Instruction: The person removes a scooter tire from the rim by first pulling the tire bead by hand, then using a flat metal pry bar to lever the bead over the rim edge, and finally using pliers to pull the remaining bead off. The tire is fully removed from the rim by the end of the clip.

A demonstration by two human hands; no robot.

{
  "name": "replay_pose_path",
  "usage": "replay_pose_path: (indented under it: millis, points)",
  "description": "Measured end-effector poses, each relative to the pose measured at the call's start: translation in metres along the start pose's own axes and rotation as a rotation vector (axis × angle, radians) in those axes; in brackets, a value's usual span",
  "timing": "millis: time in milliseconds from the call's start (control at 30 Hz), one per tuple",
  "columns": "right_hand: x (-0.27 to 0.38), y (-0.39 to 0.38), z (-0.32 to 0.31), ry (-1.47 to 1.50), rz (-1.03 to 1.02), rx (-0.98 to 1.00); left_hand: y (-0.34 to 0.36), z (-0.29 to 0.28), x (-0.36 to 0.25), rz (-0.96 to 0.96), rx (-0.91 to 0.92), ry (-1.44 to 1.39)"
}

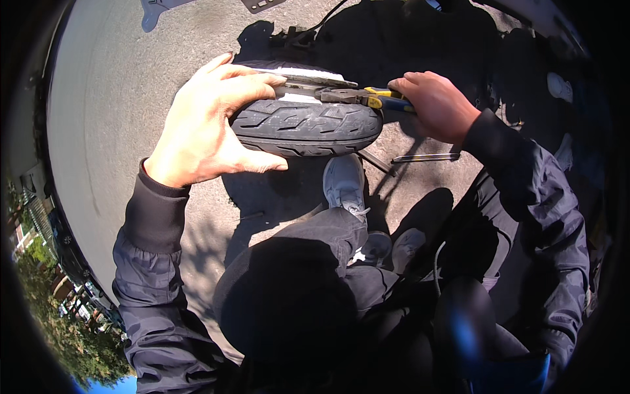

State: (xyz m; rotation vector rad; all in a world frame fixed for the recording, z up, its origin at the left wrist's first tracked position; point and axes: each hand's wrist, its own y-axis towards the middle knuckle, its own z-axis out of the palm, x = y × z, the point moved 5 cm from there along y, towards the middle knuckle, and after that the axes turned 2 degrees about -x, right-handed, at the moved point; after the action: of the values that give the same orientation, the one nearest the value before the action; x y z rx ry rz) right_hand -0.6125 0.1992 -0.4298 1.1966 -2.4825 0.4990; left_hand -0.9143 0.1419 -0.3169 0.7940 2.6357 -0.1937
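A black treaded tyre (308, 125) is held up above the ground in front of me. My left hand (210, 128) grips its left end, the fingers over the upper side and the thumb stretched along the lower one. My right hand (440, 105) is closed round the yellow and blue handles of a pair of pliers (390, 102). The dark jaws of the pliers lie against the tyre's upper side, by the gap between its edge and a pale inner part (298, 97). What the jaws bite on, I cannot make out.
A thin metal bar (426, 157) lies on the pavement right of the tyre. Below the tyre is a light shoe (344, 180). A grey metal plate (154, 13) shows at the far edge, and dark parts with a cable (292, 38) lie in shadow behind the tyre.
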Motion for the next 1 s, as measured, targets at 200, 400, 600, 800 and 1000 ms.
replay_pose_path:
  millis: [200, 400, 600, 800, 1000]
  points:
    - [-0.011, 0.002, 0.046, 0.213, -0.075, -0.117, -0.004, -0.002, 0.011, 0.004, 0.020, 0.015]
    - [-0.006, 0.013, 0.028, 0.171, -0.110, -0.100, -0.003, -0.006, 0.020, 0.030, 0.041, 0.032]
    - [0.006, 0.015, -0.015, 0.409, 0.156, 0.337, -0.004, -0.006, 0.025, -0.019, 0.080, 0.047]
    - [0.018, -0.053, -0.091, -0.135, 0.158, 0.072, -0.006, -0.007, 0.031, -0.084, 0.062, -0.022]
    - [-0.084, -0.161, -0.094, -0.048, 0.589, 0.067, 0.008, -0.011, 0.036, -0.192, 0.015, -0.127]
